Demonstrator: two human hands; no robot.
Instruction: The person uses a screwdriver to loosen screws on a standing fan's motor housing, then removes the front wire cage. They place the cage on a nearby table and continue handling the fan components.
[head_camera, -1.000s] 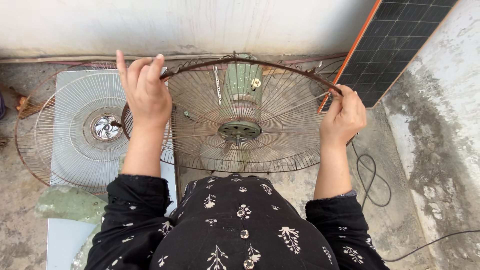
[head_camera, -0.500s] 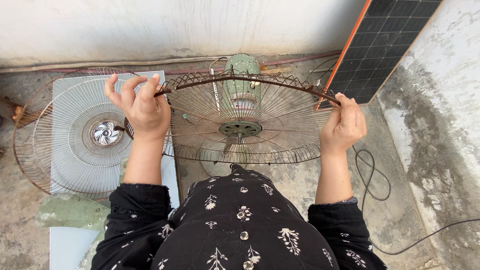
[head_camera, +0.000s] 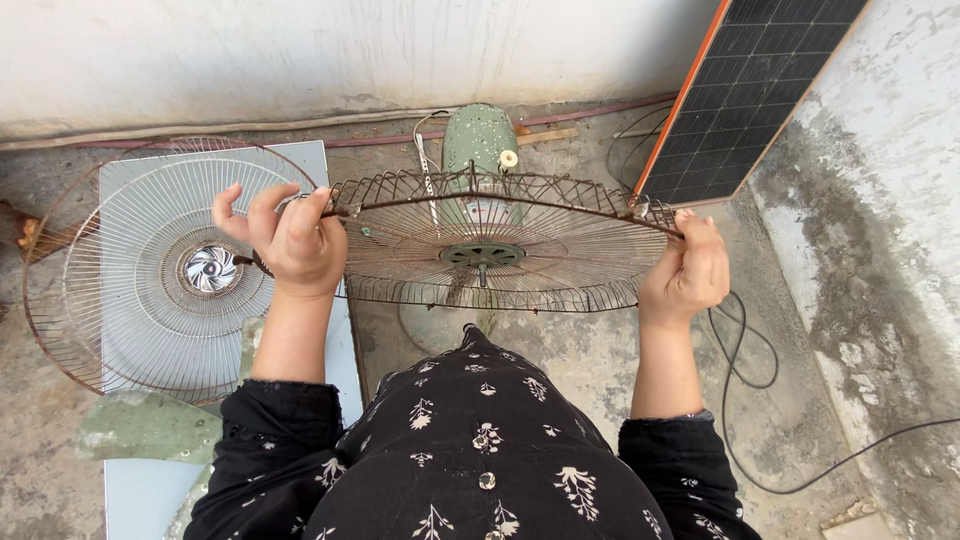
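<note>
Both hands hold a rusty wire fan guard (head_camera: 490, 240) by its rim, out in front of the person's chest. The left hand (head_camera: 290, 245) is closed on the rim's left edge with the fingers curled over the top, and the right hand (head_camera: 690, 270) grips the opposite edge in a fist. Over the last second the guard has tipped: a moment ago it faced the camera almost as a full round, and now it lies close to flat, seen nearly edge-on, so that its far rim rises only a little above the near one. The left hand has also changed from spread fingers to a firmer wrap around the wire. Between the hands and just beyond the guard stands the pale green fan motor (head_camera: 482, 140), and the guard's hub now sits close in front of it. Left of the left hand a second, silver-centred guard (head_camera: 160, 270) rests on a light board (head_camera: 140, 480). Beyond the right hand a dark solar panel (head_camera: 760, 90) leans against the wall, with black cable (head_camera: 745, 350) on the concrete floor below that hand.
</note>
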